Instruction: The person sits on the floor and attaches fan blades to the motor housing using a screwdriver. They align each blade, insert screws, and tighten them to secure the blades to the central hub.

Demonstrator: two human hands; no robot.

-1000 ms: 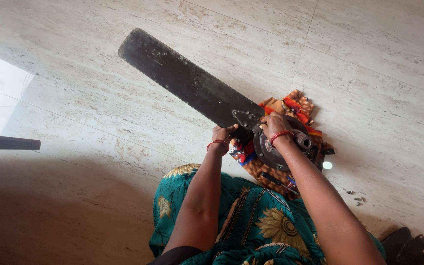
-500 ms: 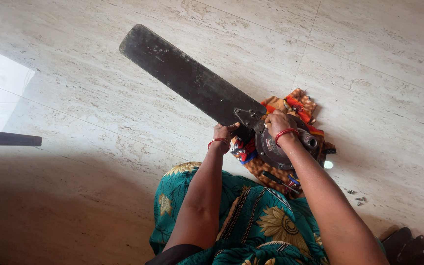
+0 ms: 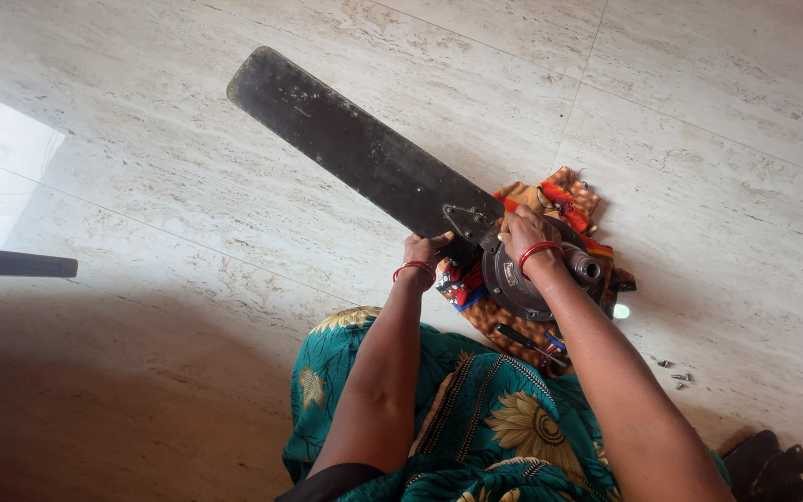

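On the pale stone floor [image 3: 141, 167], just ahead of the seated person's knees, lies a ceiling-fan motor hub [image 3: 527, 279] with one long dark blade [image 3: 355, 153] attached. The hub rests on a patterned orange and red cloth [image 3: 559, 200].

Hand pose: the right hand [image 3: 524, 232] lies palm-down on the top of the hub at the blade's metal bracket [image 3: 465, 223], fingers curled over the joint; whether they grip a fastener cannot be told. The left hand [image 3: 427, 251] is set against the near edge of the blade root, fingers bent, pressing or holding there; a full clamp cannot be confirmed. Both wrists carry red bangles. The forearms run forward from the lower frame, right arm nearly straight, left arm bent at the elbow.

Edges and room: the blade extends up and to the left, its rounded tip well apart from any other thing. Bare floor lies on all sides of it.

Surroundings: a dark flat piece [image 3: 11, 263] enters from the left edge, well apart from the blade. Small screws [image 3: 676, 375] lie loose on the floor to the right of the hub. A black bracket-like part [image 3: 773, 465] sits at the lower right corner. A dark tool [image 3: 527, 342] lies on the cloth near the green floral garment [image 3: 476, 428].
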